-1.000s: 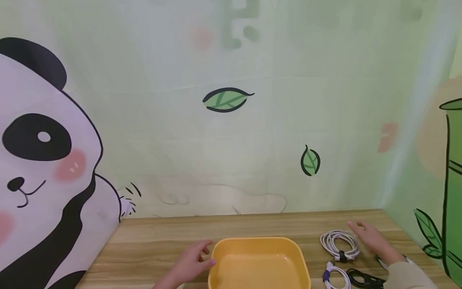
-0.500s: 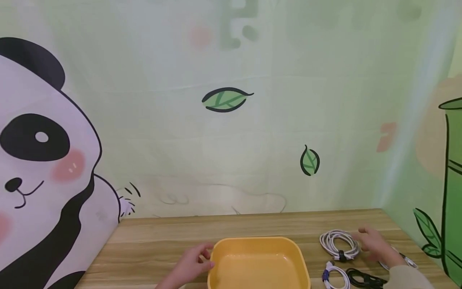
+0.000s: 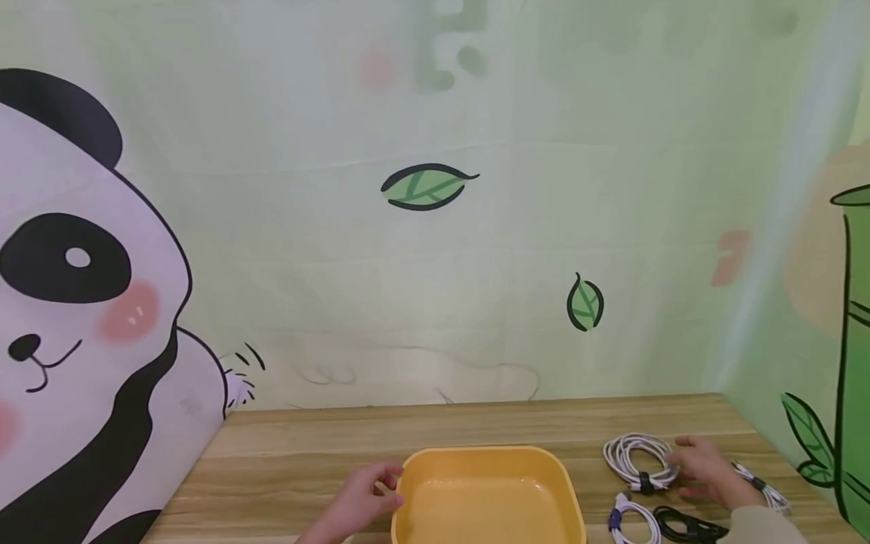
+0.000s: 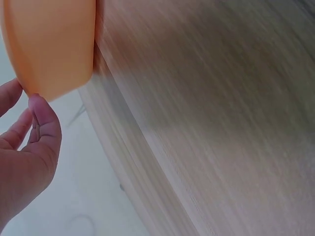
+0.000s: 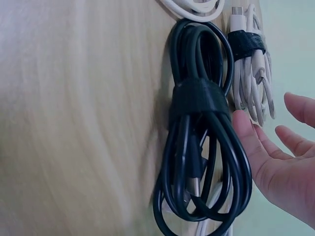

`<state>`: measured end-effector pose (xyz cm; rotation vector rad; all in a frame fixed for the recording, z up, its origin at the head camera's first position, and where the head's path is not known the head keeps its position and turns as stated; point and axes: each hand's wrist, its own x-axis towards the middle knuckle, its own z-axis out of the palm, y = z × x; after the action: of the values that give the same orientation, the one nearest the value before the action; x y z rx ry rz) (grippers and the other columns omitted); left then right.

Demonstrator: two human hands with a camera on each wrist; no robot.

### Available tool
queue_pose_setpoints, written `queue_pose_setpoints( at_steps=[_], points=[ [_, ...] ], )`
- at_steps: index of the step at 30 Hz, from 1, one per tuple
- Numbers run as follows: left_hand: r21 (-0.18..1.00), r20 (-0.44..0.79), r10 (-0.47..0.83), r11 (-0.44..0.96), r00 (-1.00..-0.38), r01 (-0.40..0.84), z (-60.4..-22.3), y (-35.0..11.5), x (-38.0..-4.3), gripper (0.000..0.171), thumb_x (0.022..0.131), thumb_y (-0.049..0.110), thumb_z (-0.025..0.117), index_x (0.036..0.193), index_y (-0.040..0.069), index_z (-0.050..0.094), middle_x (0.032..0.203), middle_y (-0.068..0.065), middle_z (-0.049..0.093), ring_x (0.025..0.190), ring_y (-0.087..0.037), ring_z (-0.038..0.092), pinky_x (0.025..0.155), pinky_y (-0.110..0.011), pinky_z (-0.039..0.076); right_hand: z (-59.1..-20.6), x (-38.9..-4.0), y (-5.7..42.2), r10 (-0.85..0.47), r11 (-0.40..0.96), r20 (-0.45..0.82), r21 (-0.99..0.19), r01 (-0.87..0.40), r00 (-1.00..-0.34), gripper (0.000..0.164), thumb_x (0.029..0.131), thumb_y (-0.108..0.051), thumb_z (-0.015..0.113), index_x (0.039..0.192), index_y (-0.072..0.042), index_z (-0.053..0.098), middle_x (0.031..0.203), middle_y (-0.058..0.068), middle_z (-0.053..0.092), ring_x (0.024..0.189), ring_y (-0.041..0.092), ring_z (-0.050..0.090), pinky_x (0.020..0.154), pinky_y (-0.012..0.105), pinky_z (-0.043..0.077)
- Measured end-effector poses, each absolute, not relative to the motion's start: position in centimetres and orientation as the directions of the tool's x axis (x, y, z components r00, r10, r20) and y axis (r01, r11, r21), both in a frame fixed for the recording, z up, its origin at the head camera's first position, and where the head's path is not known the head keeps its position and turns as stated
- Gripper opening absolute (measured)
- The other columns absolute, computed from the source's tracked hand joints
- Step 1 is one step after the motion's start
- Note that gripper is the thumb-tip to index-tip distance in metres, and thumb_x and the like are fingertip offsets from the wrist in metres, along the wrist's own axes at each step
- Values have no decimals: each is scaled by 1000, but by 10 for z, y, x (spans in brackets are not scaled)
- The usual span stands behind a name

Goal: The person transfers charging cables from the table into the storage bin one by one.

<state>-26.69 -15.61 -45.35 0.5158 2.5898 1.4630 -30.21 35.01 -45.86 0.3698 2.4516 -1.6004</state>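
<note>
A yellow-orange plastic tray (image 3: 488, 506) sits on the wood-grain table. At its left side, my left hand (image 3: 360, 499) has its thumb and fingertips against the edge, near a corner of the tray in the left wrist view. My right hand (image 3: 710, 472) is at the right side of a large white coiled cable (image 3: 615, 457), which a black strap binds. Its fingers are spread and hold nothing; whether they touch that coil I cannot tell. In the right wrist view, a black coiled cable (image 5: 199, 101) lies close beside this hand.
In front of the large coil lies a smaller white cable (image 3: 649, 521) with a blue strap. To the right of my right hand is another white cable bundle (image 3: 764, 487). Behind the table (image 3: 306, 438) hangs a green backdrop (image 3: 306, 264) printed with a panda and leaves.
My right hand has come down and nearer, uncovering more of the white bundle at its right. My left hand has shifted slightly right and nearer, against the tray. The cables have stayed put.
</note>
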Motion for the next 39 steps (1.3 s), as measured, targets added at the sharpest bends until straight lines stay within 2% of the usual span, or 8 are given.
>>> queue_pose_setpoints(
  at_steps=[9, 22, 30, 39],
  points=[
    [891, 8, 315, 428, -949, 150, -452, -152, -268, 38, 76, 4, 64, 112, -5, 54, 92, -11, 54, 74, -16, 55, 62, -28, 53, -465, -302, 351, 101, 333, -280, -895, 297, -955, 63, 82, -4, 49, 128, 16, 12, 82, 9, 55, 72, 15, 55, 63, 36, 52],
    [942, -115, 238, 336, -964, -29, -450, -148, -267, 40, 78, -4, 60, 116, -9, 49, 96, -14, 52, 78, -14, 53, 68, -34, 55, -470, -301, 349, 117, 294, -278, -907, 301, -953, 59, 81, -3, 51, 125, 16, 15, 78, 7, 54, 68, 14, 55, 62, 35, 52],
    [960, -124, 230, 275, -965, -58, -453, -147, -267, 47, 78, -7, 58, 121, -12, 43, 95, -15, 51, 78, -14, 54, 70, -36, 54, -472, -302, 349, 144, 240, -308, -911, 336, -940, 57, 79, -3, 54, 123, 15, 21, 73, 1, 55, 65, 12, 55, 62, 35, 53],
    [967, -140, 234, 243, -962, -81, -455, -148, -266, 49, 77, -7, 57, 123, -13, 41, 94, -13, 50, 77, -14, 55, 70, -35, 54, -473, -306, 346, 214, 209, -346, -897, 389, -914, 62, 76, -3, 58, 124, 14, 24, 72, 2, 53, 66, 13, 53, 61, 35, 52]
  ],
)
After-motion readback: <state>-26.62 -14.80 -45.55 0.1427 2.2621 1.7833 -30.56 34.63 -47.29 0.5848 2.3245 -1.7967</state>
